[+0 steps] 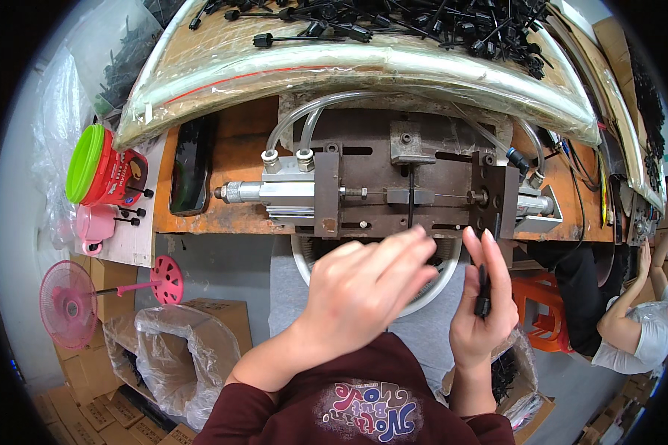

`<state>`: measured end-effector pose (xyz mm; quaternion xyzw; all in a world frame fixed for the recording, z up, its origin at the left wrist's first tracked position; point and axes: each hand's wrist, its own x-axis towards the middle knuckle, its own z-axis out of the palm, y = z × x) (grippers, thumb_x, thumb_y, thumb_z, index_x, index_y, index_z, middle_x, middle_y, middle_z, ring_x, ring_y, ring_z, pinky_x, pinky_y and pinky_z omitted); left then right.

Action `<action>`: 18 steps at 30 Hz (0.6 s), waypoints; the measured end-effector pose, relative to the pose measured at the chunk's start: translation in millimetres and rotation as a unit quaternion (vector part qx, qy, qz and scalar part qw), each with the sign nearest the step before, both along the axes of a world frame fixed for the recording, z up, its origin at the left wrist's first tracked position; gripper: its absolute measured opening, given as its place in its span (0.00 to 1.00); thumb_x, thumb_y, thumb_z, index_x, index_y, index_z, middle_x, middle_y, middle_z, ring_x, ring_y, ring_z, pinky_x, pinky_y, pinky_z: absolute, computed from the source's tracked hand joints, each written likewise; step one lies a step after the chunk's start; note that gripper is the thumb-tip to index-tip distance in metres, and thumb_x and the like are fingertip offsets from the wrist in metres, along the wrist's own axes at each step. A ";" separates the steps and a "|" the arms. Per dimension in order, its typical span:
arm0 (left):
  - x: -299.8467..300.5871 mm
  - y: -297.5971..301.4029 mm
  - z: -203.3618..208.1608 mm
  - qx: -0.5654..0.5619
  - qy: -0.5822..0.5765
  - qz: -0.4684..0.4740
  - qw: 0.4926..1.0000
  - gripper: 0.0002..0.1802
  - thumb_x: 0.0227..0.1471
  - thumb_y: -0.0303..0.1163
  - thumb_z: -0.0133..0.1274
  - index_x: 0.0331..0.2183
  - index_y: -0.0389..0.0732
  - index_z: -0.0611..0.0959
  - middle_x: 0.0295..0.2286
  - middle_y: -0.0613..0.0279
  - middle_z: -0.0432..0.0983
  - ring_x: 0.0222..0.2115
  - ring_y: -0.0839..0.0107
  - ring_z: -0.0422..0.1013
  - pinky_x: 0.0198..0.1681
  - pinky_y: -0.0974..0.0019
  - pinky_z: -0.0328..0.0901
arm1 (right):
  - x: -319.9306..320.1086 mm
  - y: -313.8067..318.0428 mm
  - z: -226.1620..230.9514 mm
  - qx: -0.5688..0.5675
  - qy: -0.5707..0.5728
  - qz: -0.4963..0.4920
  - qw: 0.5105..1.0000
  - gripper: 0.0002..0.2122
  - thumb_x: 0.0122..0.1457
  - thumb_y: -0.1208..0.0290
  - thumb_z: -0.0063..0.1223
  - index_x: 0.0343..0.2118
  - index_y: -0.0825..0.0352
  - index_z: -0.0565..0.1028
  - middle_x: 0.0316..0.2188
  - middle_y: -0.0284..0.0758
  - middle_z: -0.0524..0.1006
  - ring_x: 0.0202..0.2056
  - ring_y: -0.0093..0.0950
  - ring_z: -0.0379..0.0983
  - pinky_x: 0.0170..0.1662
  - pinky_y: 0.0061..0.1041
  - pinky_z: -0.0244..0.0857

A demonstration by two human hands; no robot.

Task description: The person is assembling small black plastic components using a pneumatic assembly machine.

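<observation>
A brown metal fixture (453, 174) sits on the bench before me, with a black rod (411, 200) standing out from its middle block toward me. My left hand (364, 293) is just below that rod, back upward, fingers stretched out and somewhat blurred. I see nothing in it, though its underside is hidden. To the right, my right hand (482, 311) is raised near the fixture's front edge. Its thumb and fingers hold a black plastic part (483, 297) with a ribbed end and a thin stem.
Many black stemmed parts (393, 22) lie on a plastic-wrapped tray behind the fixture. Air cylinders (288, 194) with clear hoses flank it. At left are a red-and-green bucket (100, 167), a pink cup (95, 224) and a pink fan (70, 304). Another person (638, 326) is at far right, beside an orange stool (543, 315).
</observation>
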<state>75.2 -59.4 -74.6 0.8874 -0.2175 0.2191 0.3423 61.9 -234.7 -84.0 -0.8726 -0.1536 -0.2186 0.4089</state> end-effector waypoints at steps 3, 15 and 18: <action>-12.2 -3.3 15.0 -0.079 -0.053 -0.090 0.991 0.17 0.38 0.31 0.70 0.35 0.40 0.87 0.35 0.61 0.82 0.26 0.70 0.76 0.26 0.71 0.69 | 3.5 3.0 -2.4 -0.025 -0.032 0.040 0.998 0.20 0.61 0.83 0.48 0.57 0.78 0.67 0.45 0.47 0.81 0.39 0.33 0.82 0.41 0.24 0.72; -16.8 0.8 12.4 -0.137 0.012 -0.076 0.988 0.18 0.35 0.22 0.68 0.35 0.36 0.86 0.37 0.57 0.79 0.31 0.64 0.77 0.32 0.67 0.72 | 8.6 14.6 -24.9 0.058 -0.032 -0.007 0.998 0.33 0.58 0.83 0.55 0.64 0.82 0.52 0.32 0.41 0.82 0.22 0.27 0.77 0.29 0.20 0.71; -9.1 6.1 4.9 -0.047 -0.011 -0.001 0.999 0.16 0.38 0.22 0.66 0.36 0.35 0.85 0.44 0.52 0.79 0.34 0.62 0.77 0.36 0.65 0.73 | 2.3 5.0 -8.1 0.002 0.059 0.002 0.998 0.23 0.57 0.85 0.56 0.56 0.76 0.68 0.22 0.34 0.76 0.19 0.21 0.69 0.26 0.18 0.64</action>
